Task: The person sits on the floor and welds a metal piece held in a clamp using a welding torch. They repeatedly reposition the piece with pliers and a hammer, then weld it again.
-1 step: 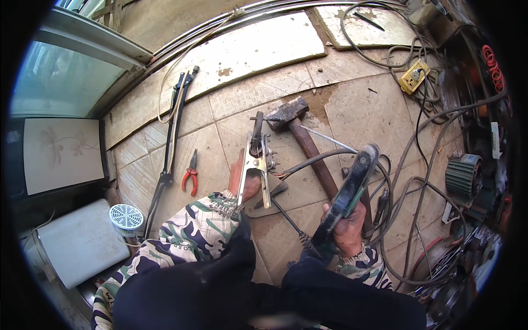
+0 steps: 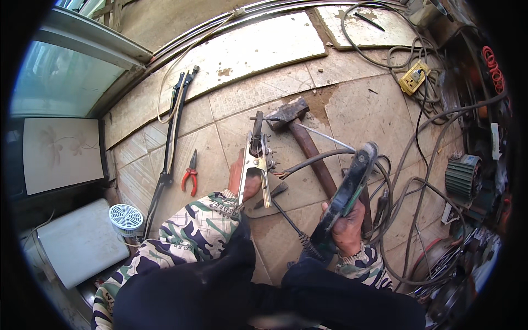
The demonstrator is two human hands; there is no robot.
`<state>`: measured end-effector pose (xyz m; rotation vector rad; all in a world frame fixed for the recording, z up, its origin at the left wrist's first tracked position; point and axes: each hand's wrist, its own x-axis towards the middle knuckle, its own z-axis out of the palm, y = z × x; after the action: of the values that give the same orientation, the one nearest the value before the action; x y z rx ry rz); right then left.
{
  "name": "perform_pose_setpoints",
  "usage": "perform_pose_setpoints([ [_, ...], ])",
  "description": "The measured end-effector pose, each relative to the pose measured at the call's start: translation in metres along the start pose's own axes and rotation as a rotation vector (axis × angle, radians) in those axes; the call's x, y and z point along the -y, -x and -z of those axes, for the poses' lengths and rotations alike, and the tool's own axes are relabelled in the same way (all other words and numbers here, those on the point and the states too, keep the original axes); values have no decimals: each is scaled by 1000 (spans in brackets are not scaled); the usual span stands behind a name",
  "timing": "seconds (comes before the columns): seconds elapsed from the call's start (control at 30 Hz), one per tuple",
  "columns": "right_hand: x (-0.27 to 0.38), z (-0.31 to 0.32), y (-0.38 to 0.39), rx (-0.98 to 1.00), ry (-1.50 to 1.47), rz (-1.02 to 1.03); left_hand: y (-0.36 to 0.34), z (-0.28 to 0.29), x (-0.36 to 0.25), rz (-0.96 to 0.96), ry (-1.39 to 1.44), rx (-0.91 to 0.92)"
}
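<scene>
My left hand (image 2: 251, 184) is closed behind a metal welding ground clamp (image 2: 254, 164); the clamp hides its fingers and whatever they hold. The clamp's jaws bite on a small dark metal piece (image 2: 257, 117). My right hand (image 2: 349, 228) grips a worn black electrode holder (image 2: 346, 192). From its far end a thin pale welding electrode (image 2: 324, 135) slants left, its dark tip at or close to the metal piece; contact cannot be made out. Underneath lies a sledgehammer (image 2: 289, 113) with a brown handle. A chipping hammer (image 2: 278, 193) with a coiled-wire grip lies between my hands.
Red-handled pliers (image 2: 190, 175) and a long black folding metal bar (image 2: 171, 129) lie to the left. Cables (image 2: 393, 203) loop at the right, near a yellow outlet box (image 2: 413, 78) and a green finned motor (image 2: 463, 175). Loose slabs (image 2: 247, 47) lie along the far side.
</scene>
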<state>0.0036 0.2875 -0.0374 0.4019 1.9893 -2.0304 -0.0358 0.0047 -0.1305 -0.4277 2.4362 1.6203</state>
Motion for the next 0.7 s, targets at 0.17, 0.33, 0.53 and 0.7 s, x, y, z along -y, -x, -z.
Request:
perform_pose_setpoints([
  [0.17, 18, -19, -21, -26, -16, 105, 2, 4, -13, -12, -289, -33],
  [0.33, -5, 7, -48, 13, -101, -141, -1, 9, -6, -5, -377, -10],
  [0.53, 25, 65, -122, -34, -167, -284, -2, 8, 5, -9, -257, 10],
  [0.7, 22, 124, -177, -90, -29, -335, -10, -2, 28, -147, -158, -32],
])
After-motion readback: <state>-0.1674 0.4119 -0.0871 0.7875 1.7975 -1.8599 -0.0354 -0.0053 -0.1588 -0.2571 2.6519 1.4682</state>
